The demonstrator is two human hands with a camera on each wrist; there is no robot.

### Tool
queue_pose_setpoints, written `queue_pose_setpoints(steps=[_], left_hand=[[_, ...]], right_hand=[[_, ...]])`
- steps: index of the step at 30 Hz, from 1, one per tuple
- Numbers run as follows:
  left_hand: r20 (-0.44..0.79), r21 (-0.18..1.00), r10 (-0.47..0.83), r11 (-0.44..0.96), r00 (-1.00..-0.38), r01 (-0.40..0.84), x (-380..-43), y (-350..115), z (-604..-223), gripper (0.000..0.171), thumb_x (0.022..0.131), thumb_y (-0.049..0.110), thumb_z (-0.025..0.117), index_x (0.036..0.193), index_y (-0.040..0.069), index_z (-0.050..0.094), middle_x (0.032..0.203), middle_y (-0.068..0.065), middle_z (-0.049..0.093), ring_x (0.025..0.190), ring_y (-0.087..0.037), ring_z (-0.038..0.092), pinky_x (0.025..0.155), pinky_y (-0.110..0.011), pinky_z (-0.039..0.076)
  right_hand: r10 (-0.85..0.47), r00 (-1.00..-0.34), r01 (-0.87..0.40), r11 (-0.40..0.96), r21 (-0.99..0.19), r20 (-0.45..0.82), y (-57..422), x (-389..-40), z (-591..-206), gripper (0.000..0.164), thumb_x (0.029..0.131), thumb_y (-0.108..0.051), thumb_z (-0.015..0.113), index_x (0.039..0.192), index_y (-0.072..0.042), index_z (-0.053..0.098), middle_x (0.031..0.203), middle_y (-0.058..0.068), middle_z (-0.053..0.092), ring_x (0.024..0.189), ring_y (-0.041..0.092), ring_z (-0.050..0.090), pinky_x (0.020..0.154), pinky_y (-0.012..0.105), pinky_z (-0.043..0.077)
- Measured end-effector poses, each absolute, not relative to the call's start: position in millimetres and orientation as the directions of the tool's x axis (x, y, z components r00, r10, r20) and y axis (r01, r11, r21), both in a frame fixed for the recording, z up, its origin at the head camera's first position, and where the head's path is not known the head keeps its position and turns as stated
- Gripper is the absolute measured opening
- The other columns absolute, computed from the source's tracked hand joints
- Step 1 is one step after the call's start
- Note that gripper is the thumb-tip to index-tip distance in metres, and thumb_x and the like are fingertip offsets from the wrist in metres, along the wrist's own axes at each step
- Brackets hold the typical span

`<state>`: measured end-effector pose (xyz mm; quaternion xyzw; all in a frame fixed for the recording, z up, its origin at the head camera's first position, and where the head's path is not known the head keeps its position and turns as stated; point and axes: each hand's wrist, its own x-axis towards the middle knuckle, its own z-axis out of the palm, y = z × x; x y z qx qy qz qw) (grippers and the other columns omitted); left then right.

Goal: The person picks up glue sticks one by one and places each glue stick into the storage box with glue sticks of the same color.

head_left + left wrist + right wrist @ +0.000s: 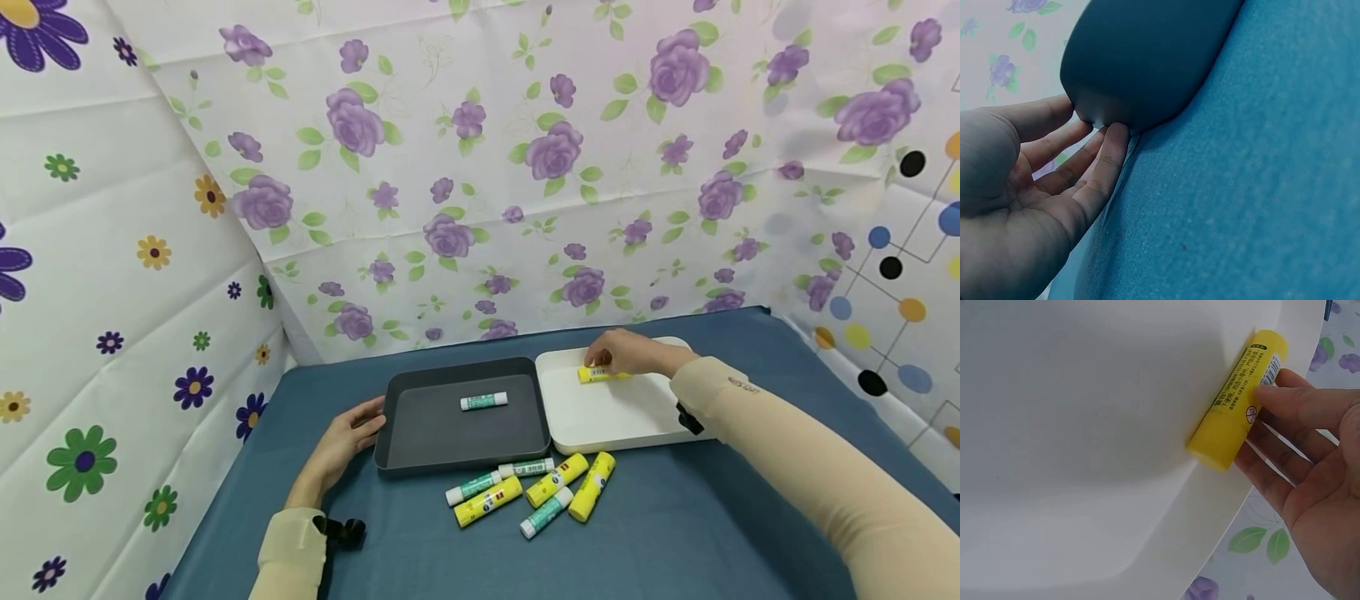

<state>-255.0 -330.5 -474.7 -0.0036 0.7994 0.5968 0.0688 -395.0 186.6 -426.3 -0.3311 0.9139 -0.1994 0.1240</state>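
In the head view, my right hand (627, 352) is over the white tray (600, 417), at its far side. It pinches a yellow glue stick (592, 374); the right wrist view shows the thumb on the near side of this yellow glue stick (1238, 400) and the fingers behind it. The stick lies along the tray's wall. My left hand (345, 437) touches the left side of the dark grey tray (420, 450) with its fingertips. Up close, the thumb and fingers of my left hand (1041, 181) rest against the outside of that tray's corner. A white-and-green glue stick (483, 402) lies inside the grey tray.
In front of the trays, three yellow glue sticks (488, 502) and three white-and-green glue sticks (547, 512) lie loosely together on the blue cloth (420, 550). Both trays stand side by side. Flower-patterned sheets (465, 192) hang behind and at the left.
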Motion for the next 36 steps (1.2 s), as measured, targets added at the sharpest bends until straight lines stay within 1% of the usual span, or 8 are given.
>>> queue_pose_setpoints(steps=[5,12,18,23,29,33,36], left_hand=[[-0.113,0.954,0.077,0.288,-0.991,-0.086,-254.7,-330.5,-474.7,0.054,0.110,0.021,0.057,0.160,0.010,0.042,0.150,-0.020,0.048,0.138,-0.035,0.049,0.114,-0.049,0.046],[-0.117,0.952,0.072,0.291,-0.991,-0.091,-255.0,-329.7,-474.5,0.054,0.110,0.021,0.057,0.160,0.010,0.041,0.150,-0.020,0.048,0.139,-0.035,0.048,0.114,-0.049,0.046],[-0.119,0.952,0.071,0.290,-0.990,-0.093,-255.6,-329.5,-474.1,0.054,0.110,0.020,0.056,0.161,0.009,0.041,0.151,-0.020,0.047,0.140,-0.036,0.047,0.115,-0.051,0.045],[-0.122,0.952,0.069,0.289,-0.990,-0.097,-255.9,-329.9,-474.2,0.054,0.110,0.020,0.056,0.161,0.009,0.041,0.151,-0.021,0.047,0.140,-0.036,0.047,0.115,-0.051,0.045],[-0.126,0.953,0.070,0.287,-0.990,-0.101,-257.0,-330.6,-474.6,0.054,0.110,0.020,0.056,0.161,0.009,0.040,0.151,-0.020,0.046,0.140,-0.035,0.047,0.115,-0.051,0.045],[-0.128,0.952,0.068,0.288,-0.989,-0.103,-257.7,-330.5,-474.7,0.055,0.110,0.020,0.057,0.161,0.009,0.040,0.151,-0.021,0.046,0.140,-0.035,0.047,0.115,-0.051,0.045],[-0.130,0.952,0.067,0.289,-0.989,-0.106,-257.8,-330.4,-474.8,0.054,0.110,0.020,0.056,0.161,0.009,0.040,0.151,-0.021,0.046,0.140,-0.035,0.047,0.115,-0.051,0.044]], right_hand=[[-0.653,-0.751,-0.549,0.701,-0.454,-0.100,187.5,-393.6,-421.8,0.042,0.086,0.017,0.063,0.119,-0.005,0.077,0.108,0.008,0.074,0.098,0.024,0.068,0.089,0.045,0.059],[-0.638,-0.761,-0.521,0.708,-0.477,-0.116,187.4,-390.3,-414.7,0.043,0.088,0.017,0.060,0.122,-0.003,0.076,0.111,0.010,0.073,0.104,0.027,0.067,0.092,0.046,0.059],[-0.650,-0.756,-0.538,0.684,-0.493,-0.078,190.9,-388.8,-410.2,0.046,0.085,0.019,0.058,0.122,-0.001,0.076,0.114,0.011,0.074,0.106,0.029,0.068,0.091,0.047,0.059],[-0.657,-0.752,-0.533,0.656,-0.534,-0.056,190.9,-382.1,-403.2,0.042,0.088,0.016,0.060,0.124,0.001,0.075,0.121,0.016,0.073,0.110,0.032,0.067,0.094,0.048,0.059],[-0.691,-0.722,-0.559,0.597,-0.576,-0.015,191.7,-370.8,-395.6,0.038,0.091,0.015,0.060,0.125,0.004,0.073,0.121,0.019,0.072,0.111,0.036,0.067,0.093,0.048,0.060],[-0.702,-0.712,-0.564,0.568,-0.599,0.006,192.6,-362.4,-392.2,0.034,0.094,0.012,0.064,0.125,0.002,0.073,0.123,0.020,0.071,0.112,0.037,0.067,0.092,0.047,0.060],[-0.696,-0.718,-0.548,0.561,-0.621,0.005,192.4,-355.5,-389.5,0.033,0.095,0.010,0.065,0.125,-0.002,0.074,0.124,0.020,0.071,0.113,0.038,0.067,0.092,0.044,0.061]])
